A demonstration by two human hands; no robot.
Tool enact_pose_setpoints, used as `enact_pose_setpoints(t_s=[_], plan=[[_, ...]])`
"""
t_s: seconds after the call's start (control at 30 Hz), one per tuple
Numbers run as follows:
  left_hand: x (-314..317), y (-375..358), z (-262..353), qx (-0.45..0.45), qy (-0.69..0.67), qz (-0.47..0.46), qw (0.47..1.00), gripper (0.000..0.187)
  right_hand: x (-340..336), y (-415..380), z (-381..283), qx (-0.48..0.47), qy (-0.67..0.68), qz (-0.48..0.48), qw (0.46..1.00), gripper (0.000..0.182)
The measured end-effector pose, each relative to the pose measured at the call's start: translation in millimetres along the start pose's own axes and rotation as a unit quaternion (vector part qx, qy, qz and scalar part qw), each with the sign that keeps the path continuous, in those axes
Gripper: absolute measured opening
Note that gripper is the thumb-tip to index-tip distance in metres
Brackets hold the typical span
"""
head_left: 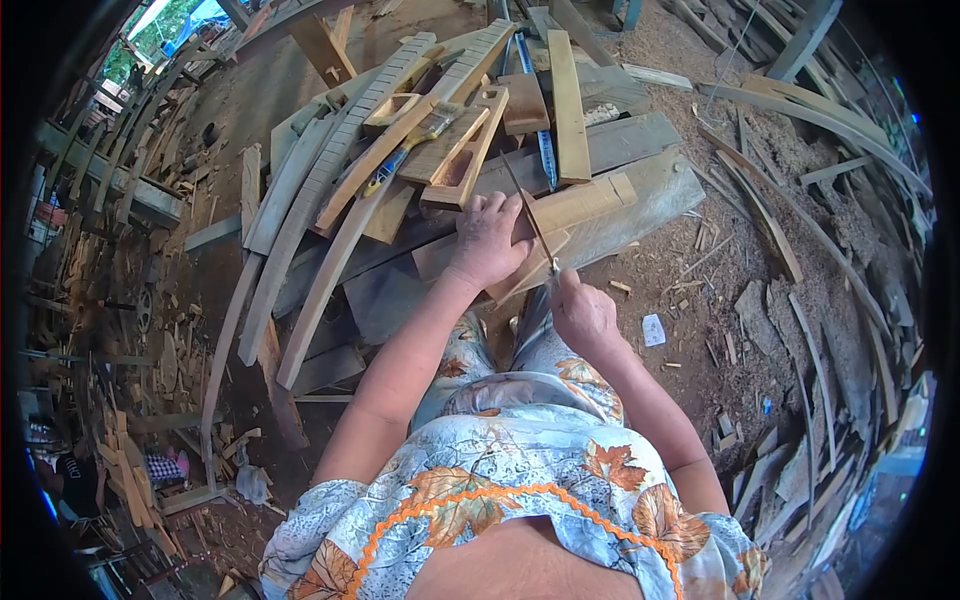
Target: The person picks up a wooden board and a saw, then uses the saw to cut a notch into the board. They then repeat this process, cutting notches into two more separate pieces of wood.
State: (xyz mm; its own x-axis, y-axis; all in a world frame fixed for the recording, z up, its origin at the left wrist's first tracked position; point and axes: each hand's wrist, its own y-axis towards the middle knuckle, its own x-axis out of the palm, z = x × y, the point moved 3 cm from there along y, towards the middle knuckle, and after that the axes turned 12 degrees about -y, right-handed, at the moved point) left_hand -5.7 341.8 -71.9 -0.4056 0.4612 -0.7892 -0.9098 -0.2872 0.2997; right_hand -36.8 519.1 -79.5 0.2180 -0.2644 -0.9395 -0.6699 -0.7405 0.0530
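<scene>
My right hand (585, 315) is closed around the near end of a tool with a long, thin dark blade (523, 198). The blade points away from me and slants to the left across the work. Just left of it, my left hand (490, 240) grips a light brown wooden block (528, 278), with fingers bent over its far side. The blade passes close by my left fingertips, at the block's edge. Beyond and to the right, another pale wooden block (585, 203) lies on a thick grey plank (660, 195). The tool's handle is hidden in my right hand.
Slotted wooden pieces (470, 165), a blue strip (546, 160), a yellowish board (568, 110) and a tool with a blue-and-yellow handle (385, 170) lie beyond my hands. Long curved strips (330, 280) overhang on the left. Wood scraps litter the ground (690, 290). A person (80, 480) is at far left.
</scene>
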Motion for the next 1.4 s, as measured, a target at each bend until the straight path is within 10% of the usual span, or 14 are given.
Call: enact_pose_setpoints(t_s=[1.4], plan=[[-2.6, 0.3, 0.6, 0.001, -0.016, 0.008, 1.000, 0.050, -4.1, -12.0, 6.4, 0.025, 0.009, -0.035, 0.999, 0.012]])
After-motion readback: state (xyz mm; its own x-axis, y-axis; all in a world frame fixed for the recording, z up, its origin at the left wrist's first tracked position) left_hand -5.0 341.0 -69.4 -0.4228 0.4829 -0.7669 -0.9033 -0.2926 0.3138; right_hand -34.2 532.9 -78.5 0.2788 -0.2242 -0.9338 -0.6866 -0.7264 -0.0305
